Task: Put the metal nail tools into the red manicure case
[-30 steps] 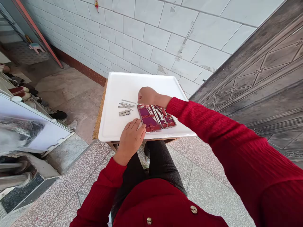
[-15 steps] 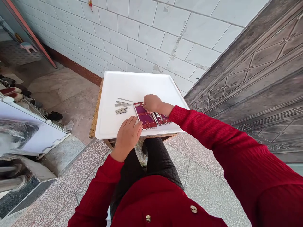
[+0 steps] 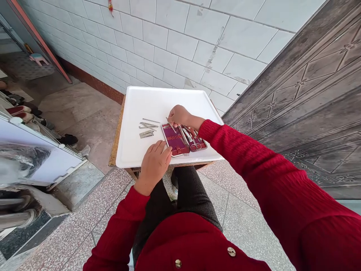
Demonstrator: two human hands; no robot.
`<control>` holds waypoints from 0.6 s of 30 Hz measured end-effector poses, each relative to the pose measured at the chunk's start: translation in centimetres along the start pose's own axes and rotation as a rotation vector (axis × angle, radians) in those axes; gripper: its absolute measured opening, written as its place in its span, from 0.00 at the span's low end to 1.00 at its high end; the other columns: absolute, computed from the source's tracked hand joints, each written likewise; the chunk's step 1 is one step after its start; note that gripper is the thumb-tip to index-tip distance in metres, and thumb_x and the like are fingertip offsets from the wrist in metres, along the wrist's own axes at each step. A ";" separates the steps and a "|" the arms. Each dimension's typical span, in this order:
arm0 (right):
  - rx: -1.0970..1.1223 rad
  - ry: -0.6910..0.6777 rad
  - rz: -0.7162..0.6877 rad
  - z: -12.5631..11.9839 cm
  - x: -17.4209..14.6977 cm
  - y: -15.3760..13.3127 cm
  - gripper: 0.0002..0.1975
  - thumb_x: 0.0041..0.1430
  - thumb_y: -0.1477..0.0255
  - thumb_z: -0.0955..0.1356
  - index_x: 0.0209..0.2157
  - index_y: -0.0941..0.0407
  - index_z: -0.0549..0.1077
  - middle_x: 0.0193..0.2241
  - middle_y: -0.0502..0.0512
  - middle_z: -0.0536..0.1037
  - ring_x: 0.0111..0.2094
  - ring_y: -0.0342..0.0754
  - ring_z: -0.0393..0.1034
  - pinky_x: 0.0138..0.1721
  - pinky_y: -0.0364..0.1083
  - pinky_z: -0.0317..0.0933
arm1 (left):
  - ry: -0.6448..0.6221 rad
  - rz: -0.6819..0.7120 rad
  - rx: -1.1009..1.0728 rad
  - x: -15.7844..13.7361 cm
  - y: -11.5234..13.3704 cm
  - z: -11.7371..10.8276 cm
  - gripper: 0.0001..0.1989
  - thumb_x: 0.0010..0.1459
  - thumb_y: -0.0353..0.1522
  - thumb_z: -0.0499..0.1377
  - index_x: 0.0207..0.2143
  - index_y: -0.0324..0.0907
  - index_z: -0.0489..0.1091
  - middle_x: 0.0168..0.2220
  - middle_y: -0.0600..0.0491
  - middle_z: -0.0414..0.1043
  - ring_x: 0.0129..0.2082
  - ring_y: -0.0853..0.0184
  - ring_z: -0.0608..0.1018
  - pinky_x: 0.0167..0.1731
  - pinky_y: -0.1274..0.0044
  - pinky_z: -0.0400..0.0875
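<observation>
An unfolded manicure case [image 3: 176,145] with a purple lining lies on the white tray [image 3: 135,150]. My left hand [image 3: 155,162] rests with its fingers stretched out at the case's left front edge. Over the back of the left panel, my right hand [image 3: 179,116] pinches a slim metal manicure tool [image 3: 171,125], slanting down over the lining; its exact kind is too small to tell. Small scissors [image 3: 196,146] and a nail clipper [image 3: 186,134] sit in the right half, partly under my right wrist. Left of the case lie another nail clipper [image 3: 146,134] and several thin metal tools [image 3: 149,125].
The tray rests on a wooden table [image 3: 113,158]. A tiled wall [image 3: 180,41] rises behind it and a carved dark door [image 3: 304,94] stands to the right. At left is a white shoe rack [image 3: 42,146] with shoes.
My right hand has lifted slightly back and left from the case, and the slim tool now shows in its fingers. More of the case's right half is visible. My left hand stays put.
</observation>
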State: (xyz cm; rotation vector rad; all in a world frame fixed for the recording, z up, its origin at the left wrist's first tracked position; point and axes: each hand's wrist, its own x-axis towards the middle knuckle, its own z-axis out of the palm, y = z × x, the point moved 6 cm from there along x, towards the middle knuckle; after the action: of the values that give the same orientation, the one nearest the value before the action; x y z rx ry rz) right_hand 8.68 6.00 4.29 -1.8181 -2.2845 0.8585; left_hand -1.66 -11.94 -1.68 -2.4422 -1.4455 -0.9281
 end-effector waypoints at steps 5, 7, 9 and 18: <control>-0.171 0.049 -0.207 -0.7 3.1 -4.7 0.08 0.61 0.79 0.69 0.32 0.63 0.83 0.31 0.60 0.86 0.34 0.50 0.82 0.41 0.43 0.75 | -0.002 -0.003 0.012 -0.1 -0.1 0.0 0.13 0.73 0.30 0.53 0.52 0.41 0.76 0.56 0.41 0.79 0.60 0.53 0.78 0.57 0.59 0.76; -0.214 0.031 -0.255 0.0 4.3 -6.5 0.08 0.59 0.80 0.69 0.35 0.64 0.84 0.30 0.58 0.86 0.34 0.50 0.82 0.41 0.43 0.75 | 0.002 -0.003 0.020 -0.1 0.0 0.0 0.13 0.73 0.29 0.53 0.52 0.41 0.76 0.56 0.41 0.79 0.59 0.53 0.79 0.57 0.60 0.76; -0.244 -0.007 -0.275 1.1 5.2 -7.8 0.08 0.59 0.80 0.70 0.36 0.64 0.84 0.29 0.57 0.86 0.34 0.50 0.82 0.41 0.43 0.75 | 0.013 0.002 0.031 -0.2 0.0 -0.1 0.12 0.73 0.29 0.53 0.51 0.40 0.76 0.56 0.41 0.79 0.59 0.53 0.79 0.56 0.60 0.76; -0.242 -0.005 -0.219 1.6 3.1 -6.3 0.10 0.63 0.78 0.68 0.30 0.62 0.82 0.32 0.58 0.87 0.34 0.48 0.82 0.39 0.41 0.72 | 0.014 -0.008 0.015 -0.1 0.1 -0.1 0.13 0.73 0.28 0.53 0.51 0.40 0.76 0.56 0.41 0.79 0.59 0.53 0.79 0.57 0.60 0.76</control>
State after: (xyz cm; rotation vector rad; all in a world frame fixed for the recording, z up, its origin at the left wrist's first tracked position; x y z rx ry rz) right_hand 1.71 7.48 5.14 -1.6044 -2.6268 0.5757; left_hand -1.64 -12.12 -1.68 -2.4167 -1.4539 -0.9308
